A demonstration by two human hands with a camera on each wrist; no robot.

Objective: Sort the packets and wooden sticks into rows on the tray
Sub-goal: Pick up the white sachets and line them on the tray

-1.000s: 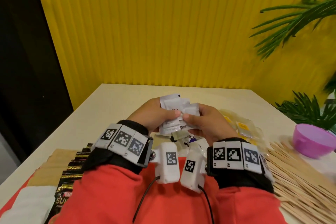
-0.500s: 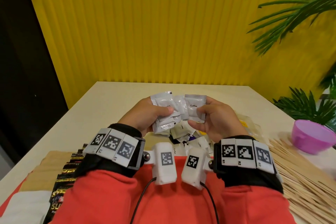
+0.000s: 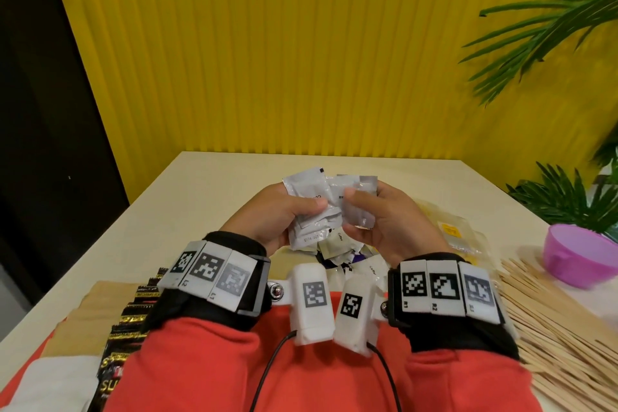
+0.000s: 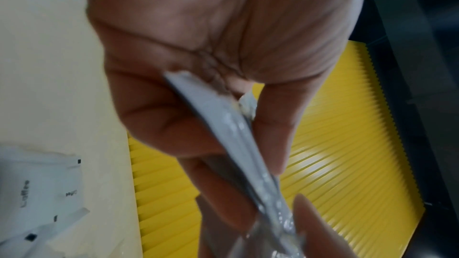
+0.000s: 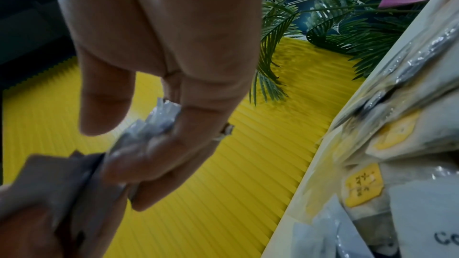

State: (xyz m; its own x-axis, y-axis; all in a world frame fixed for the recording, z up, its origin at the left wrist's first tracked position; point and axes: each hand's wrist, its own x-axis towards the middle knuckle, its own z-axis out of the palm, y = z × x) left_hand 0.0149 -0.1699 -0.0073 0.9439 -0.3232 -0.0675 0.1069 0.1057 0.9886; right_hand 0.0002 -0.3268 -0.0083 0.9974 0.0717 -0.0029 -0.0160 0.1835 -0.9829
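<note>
Both hands hold a bunch of white coffee packets [image 3: 317, 207] in the air above the table. My left hand [image 3: 284, 214] grips the larger stack between thumb and fingers, seen edge-on as the packet stack [image 4: 228, 125] in the left wrist view. My right hand [image 3: 378, 217] pinches packets [image 5: 154, 125] at the stack's right side. More white coffee packets [image 3: 351, 254] lie loose on the table below the hands. Wooden sticks [image 3: 555, 331] lie in a wide pile at the right. A row of black-and-gold packets [image 3: 133, 321] lies at the lower left.
A purple bowl [image 3: 582, 254] stands at the right table edge. Clear packets with yellow labels [image 3: 454, 234] lie right of the hands. Brown paper packets [image 3: 83, 318] and a white packet [image 3: 50, 385] lie at the lower left. Plants [image 3: 568, 197] stand beyond the right edge.
The hands spread the white packets apart half a second ago and have now brought them back together into one bunch, held slightly higher.
</note>
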